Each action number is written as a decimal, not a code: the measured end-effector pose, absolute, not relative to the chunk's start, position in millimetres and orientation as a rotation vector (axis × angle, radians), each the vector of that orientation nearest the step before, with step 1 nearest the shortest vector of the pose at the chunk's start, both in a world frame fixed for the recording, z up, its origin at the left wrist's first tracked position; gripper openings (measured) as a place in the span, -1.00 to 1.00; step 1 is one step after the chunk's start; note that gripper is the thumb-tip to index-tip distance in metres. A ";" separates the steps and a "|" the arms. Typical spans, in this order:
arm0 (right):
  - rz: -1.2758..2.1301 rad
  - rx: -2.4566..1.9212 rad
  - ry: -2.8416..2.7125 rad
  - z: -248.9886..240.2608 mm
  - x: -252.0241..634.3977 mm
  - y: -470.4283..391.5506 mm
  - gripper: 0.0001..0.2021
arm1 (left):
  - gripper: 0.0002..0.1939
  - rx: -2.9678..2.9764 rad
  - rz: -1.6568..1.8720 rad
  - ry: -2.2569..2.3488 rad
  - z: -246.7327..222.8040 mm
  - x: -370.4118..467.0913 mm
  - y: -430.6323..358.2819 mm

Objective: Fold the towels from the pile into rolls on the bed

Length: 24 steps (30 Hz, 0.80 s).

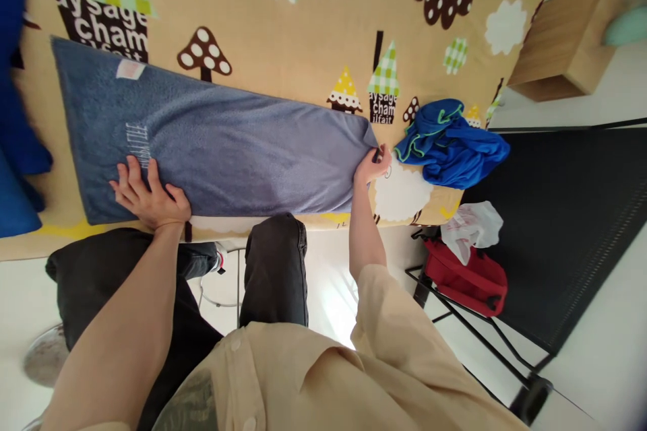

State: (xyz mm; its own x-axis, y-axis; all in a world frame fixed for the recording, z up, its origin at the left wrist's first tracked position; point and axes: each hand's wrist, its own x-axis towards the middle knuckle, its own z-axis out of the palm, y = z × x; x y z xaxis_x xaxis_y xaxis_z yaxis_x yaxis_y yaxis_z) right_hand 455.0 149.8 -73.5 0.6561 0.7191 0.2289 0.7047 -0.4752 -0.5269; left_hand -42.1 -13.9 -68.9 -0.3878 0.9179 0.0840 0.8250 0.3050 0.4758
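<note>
A long grey-blue towel [263, 148] lies stretched from left to right along the near side of the table, with a small white label near its upper left corner and pale lettering on its left part. My left hand [150, 196] rests flat on the towel's lower left area, fingers spread. At the far right end, my right hand [373, 163] has its fingers curled around the towel's edge, and the corner there is lifted and folded. Soft wrinkles run through the right half of the cloth.
A patterned tan tablecloth [303, 40] covers the table. Crumpled blue cloth [455, 145] lies to the right, more blue fabric [20, 114] at the left edge. A wooden box [561, 40] stands far right. Below it are a black folding frame, a red bag [465, 276] and a plastic bag [472, 225].
</note>
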 end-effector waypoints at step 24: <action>-0.003 -2.223 -1.075 -94.0 506.5 231.9 -0.51 | -0.26 1.597 0.612 2.412 -71.0 -42.8 -15.1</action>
